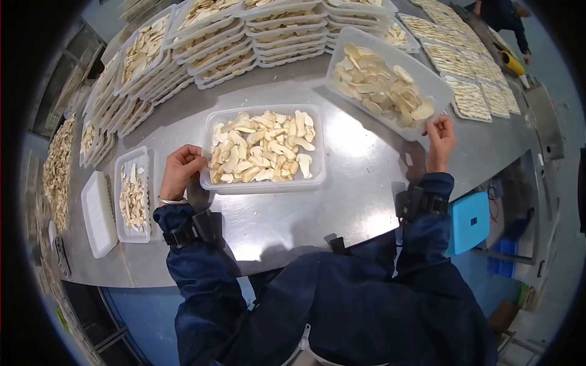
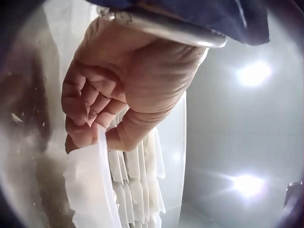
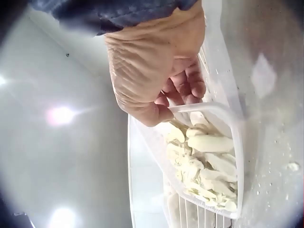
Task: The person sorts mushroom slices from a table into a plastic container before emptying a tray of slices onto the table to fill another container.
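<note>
My left hand (image 1: pixel 178 174) pinches the left rim of a translucent plastic tray (image 1: pixel 262 188) in front of me. Sliced mushrooms (image 1: pixel 259 146) fill this tray. In the left wrist view, thumb and curled fingers of the left hand (image 2: pixel 128 80) meet on the tray's edge (image 2: pixel 90 180). At the upper right, my right hand (image 1: pixel 441 143) grips the near right corner of a second tray (image 1: pixel 441 94). That one is tilted and holds fewer mushroom slices (image 1: pixel 381 82), bunched in its middle. The right wrist view has the right thumb over the rim (image 3: pixel 239 166).
Stacked trays of mushroom slices (image 1: pixel 281 39) line the back of the metal table (image 1: pixel 268 226). To the left stand a small white tray with pieces (image 1: pixel 146 207) and a white tray on its side (image 1: pixel 97 213). Racks of slices (image 1: pixel 464 79) lie back right; a blue stool (image 1: pixel 470 222) stands below.
</note>
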`<state>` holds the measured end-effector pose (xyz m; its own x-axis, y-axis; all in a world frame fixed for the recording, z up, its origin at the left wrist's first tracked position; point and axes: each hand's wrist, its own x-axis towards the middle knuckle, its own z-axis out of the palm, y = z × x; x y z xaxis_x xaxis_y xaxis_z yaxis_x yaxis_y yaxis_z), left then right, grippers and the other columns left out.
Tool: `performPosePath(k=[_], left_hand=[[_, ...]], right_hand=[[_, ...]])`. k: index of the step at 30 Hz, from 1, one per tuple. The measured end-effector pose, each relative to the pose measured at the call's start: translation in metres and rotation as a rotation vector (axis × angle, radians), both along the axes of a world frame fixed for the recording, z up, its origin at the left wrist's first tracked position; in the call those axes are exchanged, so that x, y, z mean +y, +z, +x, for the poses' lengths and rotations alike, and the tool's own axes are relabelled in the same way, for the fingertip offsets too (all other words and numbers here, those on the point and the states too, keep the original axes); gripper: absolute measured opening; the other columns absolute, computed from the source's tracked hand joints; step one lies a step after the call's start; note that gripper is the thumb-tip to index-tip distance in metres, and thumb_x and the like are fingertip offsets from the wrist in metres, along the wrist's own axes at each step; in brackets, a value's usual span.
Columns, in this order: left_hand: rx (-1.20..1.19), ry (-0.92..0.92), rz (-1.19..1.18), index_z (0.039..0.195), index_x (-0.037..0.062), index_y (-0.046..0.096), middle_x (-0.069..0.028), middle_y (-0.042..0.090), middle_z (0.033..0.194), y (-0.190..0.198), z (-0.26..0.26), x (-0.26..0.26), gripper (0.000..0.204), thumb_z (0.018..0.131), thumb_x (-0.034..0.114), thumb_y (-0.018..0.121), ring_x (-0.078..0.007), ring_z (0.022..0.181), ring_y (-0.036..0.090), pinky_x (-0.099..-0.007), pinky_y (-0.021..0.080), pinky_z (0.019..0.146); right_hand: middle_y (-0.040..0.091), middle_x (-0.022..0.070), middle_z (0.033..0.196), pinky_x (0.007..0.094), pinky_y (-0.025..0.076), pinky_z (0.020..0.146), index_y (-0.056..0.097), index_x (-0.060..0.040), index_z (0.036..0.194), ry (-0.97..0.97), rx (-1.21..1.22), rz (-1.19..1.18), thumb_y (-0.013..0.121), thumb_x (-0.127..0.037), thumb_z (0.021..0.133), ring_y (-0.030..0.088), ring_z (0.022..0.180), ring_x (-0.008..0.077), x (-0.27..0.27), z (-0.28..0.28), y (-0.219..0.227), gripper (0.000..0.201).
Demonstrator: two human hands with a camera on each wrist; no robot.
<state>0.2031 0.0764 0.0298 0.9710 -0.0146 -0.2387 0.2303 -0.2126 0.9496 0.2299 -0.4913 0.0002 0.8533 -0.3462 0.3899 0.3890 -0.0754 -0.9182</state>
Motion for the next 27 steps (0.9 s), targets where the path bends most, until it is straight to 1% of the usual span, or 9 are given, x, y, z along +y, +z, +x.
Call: performPosePath(k=[3,9,12,15,16,19,22,24,27], left_hand=[[0.037,-0.070,0.000,0.098,0.0045,0.065,0.0024,0.067,0.078,-0.001,0.000,0.000,0.009,0.092,0.010,0.067,-0.0034,0.063,0.058,-0.0183,0.041,0.054],[0.097,-0.086,0.063,0.100,0.0025,0.066,-0.0011,0.067,0.076,0.003,0.000,-0.001,0.016,0.095,0.017,0.066,-0.0070,0.061,0.060,-0.0199,0.043,0.055],[0.005,0.010,0.070,0.100,0.0021,0.067,-0.0014,0.067,0.076,-0.001,0.002,0.002,0.019,0.096,0.020,0.066,-0.0069,0.062,0.059,-0.0207,0.043,0.056],[-0.129,0.141,0.002,0.102,0.0021,0.067,-0.0016,0.068,0.078,-0.009,0.005,0.005,0.020,0.097,0.022,0.066,-0.0064,0.065,0.058,-0.0211,0.043,0.059],[-0.178,0.195,-0.029,0.102,0.0021,0.067,-0.0017,0.068,0.079,-0.009,0.005,0.010,0.020,0.097,0.022,0.066,-0.0063,0.066,0.058,-0.0211,0.043,0.061],[-0.323,0.252,0.023,0.105,0.0016,0.069,-0.0035,0.070,0.082,0.008,0.001,0.008,0.020,0.097,0.019,0.066,-0.0071,0.069,0.060,-0.0213,0.044,0.063],[-0.400,0.187,-0.055,0.108,0.0009,0.069,-0.0046,0.072,0.083,0.044,-0.015,-0.020,0.020,0.096,0.016,0.065,-0.0075,0.071,0.063,-0.0215,0.046,0.064],[-0.332,-0.013,-0.072,0.120,0.0001,0.064,-0.0074,0.073,0.093,0.068,-0.029,-0.046,0.028,0.096,0.015,0.065,-0.0098,0.079,0.065,-0.0231,0.050,0.071],[-0.277,-0.174,-0.279,0.142,0.0007,0.043,-0.0144,0.066,0.118,0.077,-0.049,-0.104,0.052,0.098,0.016,0.065,-0.0135,0.095,0.065,-0.0267,0.053,0.081]], right_hand=[[0.054,-0.0014,0.086,0.0203,0.043,0.070,0.055,-0.0043,0.094,-0.122,-0.057,-0.125,0.067,0.002,0.087,0.054,0.078,0.0060,-0.011,-0.003,-0.007,0.016],[0.069,0.0106,0.108,0.0296,0.048,0.089,0.058,-0.0028,0.091,-0.379,-0.211,-0.639,0.071,0.001,0.086,0.065,0.099,0.0188,0.000,-0.009,0.009,0.015],[0.068,0.0086,0.106,0.0277,0.049,0.081,0.059,-0.0013,0.091,-0.461,-0.367,-0.734,0.074,0.001,0.085,0.059,0.086,0.0124,0.011,-0.008,0.024,0.017],[0.070,0.0128,0.109,0.0302,0.049,0.090,0.061,-0.0032,0.090,-0.517,-0.350,-0.726,0.073,0.002,0.086,0.065,0.101,0.0202,0.010,-0.012,0.028,0.014],[0.070,0.0114,0.107,0.0298,0.049,0.088,0.061,-0.0032,0.092,-0.504,-0.334,-0.592,0.071,0.003,0.087,0.065,0.098,0.0189,0.006,-0.012,0.025,0.013],[0.067,0.0072,0.099,0.0288,0.050,0.082,0.061,-0.0028,0.099,-0.359,-0.318,-0.210,0.068,0.002,0.091,0.063,0.089,0.0152,0.005,-0.006,0.022,0.012],[0.065,0.0051,0.096,0.0289,0.051,0.077,0.058,-0.0019,0.106,-0.070,-0.318,0.046,0.064,0.001,0.094,0.061,0.084,0.0125,0.033,-0.007,0.066,0.014],[0.065,0.0057,0.098,0.0297,0.051,0.075,0.056,-0.0015,0.109,0.132,-0.242,0.120,0.061,0.000,0.095,0.060,0.084,0.0122,0.064,-0.009,0.090,0.014],[0.066,0.0088,0.104,0.0294,0.052,0.075,0.057,0.0020,0.118,0.371,-0.114,0.162,0.060,-0.002,0.095,0.062,0.089,0.0135,0.131,-0.018,0.110,0.023]])
